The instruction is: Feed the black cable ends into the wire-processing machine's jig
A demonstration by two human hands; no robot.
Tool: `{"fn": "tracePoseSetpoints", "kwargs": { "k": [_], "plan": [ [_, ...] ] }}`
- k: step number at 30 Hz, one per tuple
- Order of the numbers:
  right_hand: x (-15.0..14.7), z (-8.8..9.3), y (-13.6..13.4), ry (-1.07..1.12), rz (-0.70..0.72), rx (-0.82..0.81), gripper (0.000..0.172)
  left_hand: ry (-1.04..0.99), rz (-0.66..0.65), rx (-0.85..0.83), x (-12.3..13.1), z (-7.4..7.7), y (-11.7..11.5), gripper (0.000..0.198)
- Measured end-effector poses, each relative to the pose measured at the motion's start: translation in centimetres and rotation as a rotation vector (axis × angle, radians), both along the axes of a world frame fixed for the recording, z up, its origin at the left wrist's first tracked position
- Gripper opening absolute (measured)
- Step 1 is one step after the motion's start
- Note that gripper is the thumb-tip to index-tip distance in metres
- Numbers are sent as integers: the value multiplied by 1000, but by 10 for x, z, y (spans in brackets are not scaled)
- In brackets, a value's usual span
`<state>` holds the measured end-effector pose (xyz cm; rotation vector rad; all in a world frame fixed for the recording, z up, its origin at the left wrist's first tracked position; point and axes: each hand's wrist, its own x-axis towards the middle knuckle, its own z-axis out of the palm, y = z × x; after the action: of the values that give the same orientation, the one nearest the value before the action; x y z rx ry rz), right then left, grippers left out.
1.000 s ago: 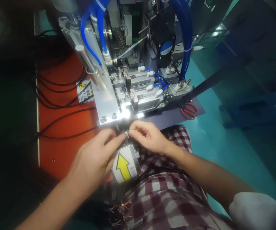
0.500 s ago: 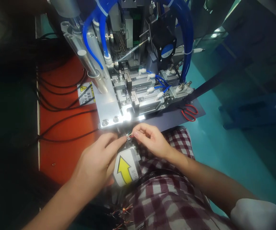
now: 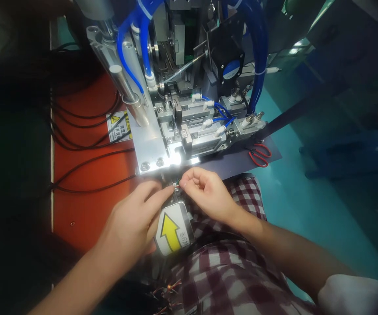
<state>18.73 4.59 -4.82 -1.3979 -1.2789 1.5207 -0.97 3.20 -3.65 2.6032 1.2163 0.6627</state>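
Several thin coloured wires (image 3: 177,185) run across the narrow gap between my hands, at a small metal fixture (image 3: 176,197) in front of the machine. My right hand (image 3: 207,191) pinches the wires between thumb and fingertips, coming from the right. From the other side, my left hand (image 3: 134,214) reaches in with its fingers bent and a fingertip against the fixture's left edge, where the wires end. What lies under that fingertip is hidden. Below the fixture is a white plate with a yellow arrow (image 3: 170,232).
Behind my hands stands a machine with metal cylinders (image 3: 205,142) and blue air hoses (image 3: 260,57). Red-handled cutters (image 3: 260,155) lie on the dark plate at right. Black cables (image 3: 90,190) cross the orange surface (image 3: 74,166) at left. Small wired parts (image 3: 169,287) are near my lap.
My right fingertips have shifted slightly left, closer to the left fingertip, and less wire shows between them. My left hand stays nearly where it was.
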Motion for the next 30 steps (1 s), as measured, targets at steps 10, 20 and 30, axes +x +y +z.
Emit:
{"fn": "tracePoseSetpoints", "kwargs": {
  "k": [10,20,30],
  "plan": [
    [-1,-4,-3,-34,-5,8,15,12,-2,1,0,1,0,28],
    [1,0,-5,-127,20,155,11,-1,12,12,1,-1,0,27],
    [1,-1,-1,108,30,-124,14,22,10,5,1,2,-1,29]
  ]
}}
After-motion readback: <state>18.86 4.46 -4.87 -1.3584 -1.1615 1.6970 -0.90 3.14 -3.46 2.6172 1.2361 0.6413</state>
